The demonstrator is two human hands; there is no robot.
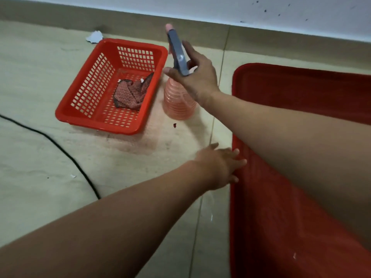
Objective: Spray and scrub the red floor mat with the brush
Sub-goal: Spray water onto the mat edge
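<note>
Floor (40,77): pale tile, with a faint pinkish stain below the basket, toward 6 o'clock.
Skirting (120,17): brown band across the top, from 10 to 2 o'clock, with white wall above it.
Mat (271,227): red, lying flat on the floor and filling the frame from 3 to 5 o'clock. The rounded corner is toward 1 o'clock. The right forearm crosses over it.
Basket (100,126): red plastic with slotted walls, at 10 o'clock of frame centre. It sits on the floor just beside the bottle, at the bottle's 9 o'clock.
Bottle (178,103): pink, ribbed and see-through, upright just above centre, between basket and mat. Whether its base is on the floor or lifted cannot be told.
Sprayer head (177,51): grey, on top of the bottle, pointing toward 12 o'clock.
Right hand (192,77): wrapped round the bottle neck under the sprayer head, with the thumb on the basket side.
Left hand (220,167): blurred, at 5 o'clock of centre. The fingers (239,157) are straight and spread, tips on the mat's left edge, holding nothing.
Cloth (130,93): pinkish knit, crumpled on the basket floor.
Cable (60,149): black, curving across the floor from 9 toward 7 o'clock.
Paper scrap (94,37): white, by the skirting at the basket's 12 o'clock.
Red fleck (174,125): on the floor at the bottle's 6 o'clock.
</note>
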